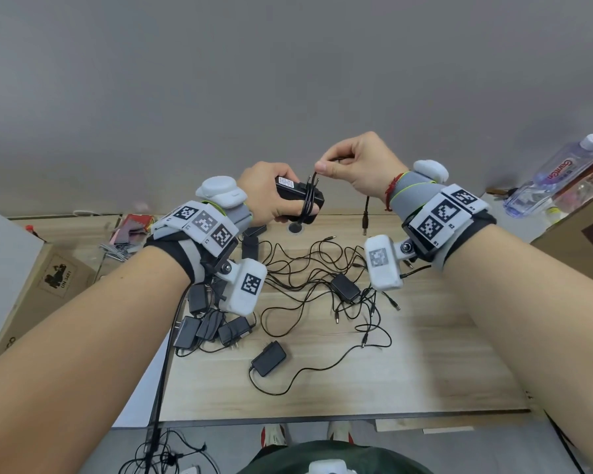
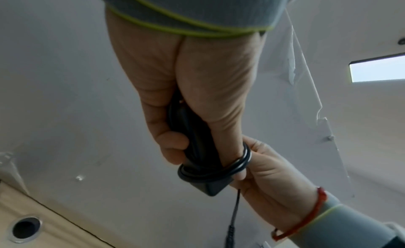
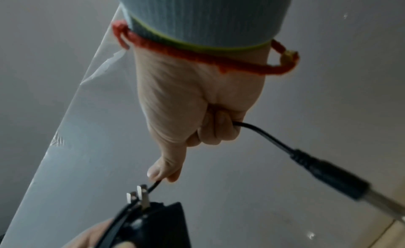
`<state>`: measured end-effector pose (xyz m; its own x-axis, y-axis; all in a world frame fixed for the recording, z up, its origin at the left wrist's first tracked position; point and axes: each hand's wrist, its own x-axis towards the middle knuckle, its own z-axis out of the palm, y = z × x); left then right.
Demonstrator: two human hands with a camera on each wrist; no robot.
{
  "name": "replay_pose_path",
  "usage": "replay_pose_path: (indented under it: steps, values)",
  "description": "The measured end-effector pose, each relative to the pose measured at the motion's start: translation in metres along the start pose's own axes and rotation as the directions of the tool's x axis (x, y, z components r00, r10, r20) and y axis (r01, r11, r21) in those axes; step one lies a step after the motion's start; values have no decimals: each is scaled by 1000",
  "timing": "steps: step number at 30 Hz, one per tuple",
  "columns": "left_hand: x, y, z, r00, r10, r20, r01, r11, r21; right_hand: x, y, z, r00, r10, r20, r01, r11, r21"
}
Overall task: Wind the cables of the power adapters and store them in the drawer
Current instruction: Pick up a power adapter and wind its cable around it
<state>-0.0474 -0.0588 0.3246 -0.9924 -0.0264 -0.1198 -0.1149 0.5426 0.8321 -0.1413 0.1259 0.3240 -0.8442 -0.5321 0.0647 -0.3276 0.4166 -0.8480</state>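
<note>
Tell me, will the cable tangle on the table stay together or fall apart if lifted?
Probably floppy: the thin cables lie in loose, crossing loops. Lifting one adapter would likely drag neighbouring loops, as they overlap.

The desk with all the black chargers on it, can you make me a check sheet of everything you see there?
Surface: wooden desk, pale planks, round cable hole near the back.
Job's things: one adapter held up, its cable wound in several loops; more adapters lie unwound on the desk; no drawer seen.
Clutter: water bottle on a cardboard box at right; papers at left.
Grippers: left hand grips the adapter; right hand pinches the cable.
Cables: loose tangle across the desk; plug end dangles.
Surroundings: grey wall behind.
</note>
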Motion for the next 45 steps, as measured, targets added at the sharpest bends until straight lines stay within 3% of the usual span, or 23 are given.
replay_pose_path:
  steps: [5, 10, 15, 19, 27, 31, 34, 40, 45]
  values:
    - [0, 6, 2, 999, 37, 10, -35, 988, -152, 2, 19, 10, 999, 39, -7, -40, 995, -87]
    - [5, 11, 1, 994, 39, -100, -66, 956, -284, -14, 22, 28, 991, 110, 72, -98, 983, -153]
    - [14, 4, 0, 974, -34, -226, -48, 937, -345, -28, 21, 52, 970, 152, 187, -123, 980, -159]
    - [21, -12, -7, 938, -129, -321, -6, 922, -388, -34, 16, 63, 956, 122, 267, -65, 975, -212]
    - [16, -51, -10, 911, -262, -319, 221, 962, -160, -28, 0, 62, 964, 101, 248, -60, 984, -167]
    - [11, -48, -4, 936, -199, -291, 219, 975, 37, -24, -6, 59, 968, 87, 236, -88, 996, -9]
    - [7, -41, -1, 957, -137, -254, 189, 963, 192, -20, -7, 52, 976, 85, 200, -127, 971, 203]
    - [4, -33, 0, 975, -79, -208, 114, 981, 160, -23, -7, 49, 978, 63, 199, -144, 895, 421]
    - [2, -35, 1, 988, -93, -121, 99, 994, 46, -24, -1, 53, 993, 32, 115, -72, 929, 364]
